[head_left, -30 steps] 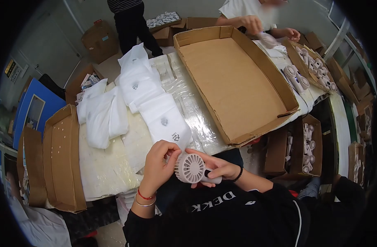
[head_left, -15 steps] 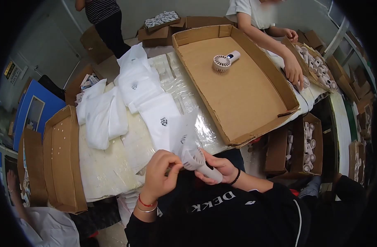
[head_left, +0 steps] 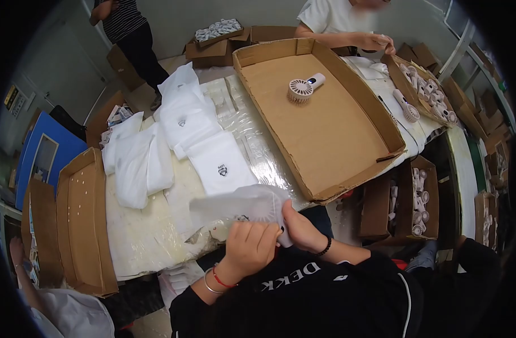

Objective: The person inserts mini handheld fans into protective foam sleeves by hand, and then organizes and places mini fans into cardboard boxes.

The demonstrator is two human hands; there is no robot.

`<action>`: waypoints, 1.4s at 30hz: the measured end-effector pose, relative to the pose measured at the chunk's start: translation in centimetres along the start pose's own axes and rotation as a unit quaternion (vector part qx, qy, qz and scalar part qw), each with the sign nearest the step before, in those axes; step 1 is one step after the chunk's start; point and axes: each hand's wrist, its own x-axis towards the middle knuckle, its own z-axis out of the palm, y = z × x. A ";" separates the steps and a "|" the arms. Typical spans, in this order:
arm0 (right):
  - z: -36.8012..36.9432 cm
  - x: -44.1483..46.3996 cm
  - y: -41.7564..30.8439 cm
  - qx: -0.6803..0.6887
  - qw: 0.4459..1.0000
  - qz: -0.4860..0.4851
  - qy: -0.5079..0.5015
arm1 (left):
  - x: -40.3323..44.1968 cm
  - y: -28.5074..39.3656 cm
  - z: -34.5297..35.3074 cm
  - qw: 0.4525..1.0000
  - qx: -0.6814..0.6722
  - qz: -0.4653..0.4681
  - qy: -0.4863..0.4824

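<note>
A handheld fan [head_left: 285, 239] is held in front of my chest, its round head inside a frosted white plastic bag [head_left: 221, 206]. My left hand [head_left: 251, 247], with a red band and a bangle at the wrist, is closed on the bag's edge beside the handle. Around the other side of the fan, my right hand [head_left: 303, 228] grips it, thumb pointing up along the bagged head. The bag's far end trails off to the left, blurred. On the table beyond lies a stack of white printed bags [head_left: 221, 169].
A large cardboard tray [head_left: 342, 174] holds another fan [head_left: 303, 90] with a lit display. Loose white bags [head_left: 136, 169] lie left, beside a narrow cardboard box [head_left: 83, 225]. One fan [head_left: 406, 107] rests near a co-worker's hands [head_left: 376, 43]. Boxes of fans [head_left: 420, 197] stand at right.
The bag has gone from standing upright over the fan's head to stretching leftward. My left hand has moved right, onto the bag by the handle. The co-worker's hand has lifted off a fan.
</note>
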 end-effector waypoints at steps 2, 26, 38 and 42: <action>-0.6 -0.2 0.2 -0.138 0.990 0.022 0.007 | -0.4 -0.1 0.4 1.000 -0.026 -0.004 0.009; 0.8 2.6 -15.1 -0.723 0.675 -0.145 -0.015 | -5.2 -9.9 -11.2 0.909 -0.050 -0.326 0.256; -16.0 12.2 -23.4 -0.926 0.286 -0.134 0.209 | -6.0 -9.8 -9.9 0.925 -0.092 -0.366 0.048; -13.0 9.6 -24.3 -0.894 0.386 -0.049 0.223 | -1.7 -8.4 -5.4 0.963 -0.142 -0.215 -0.083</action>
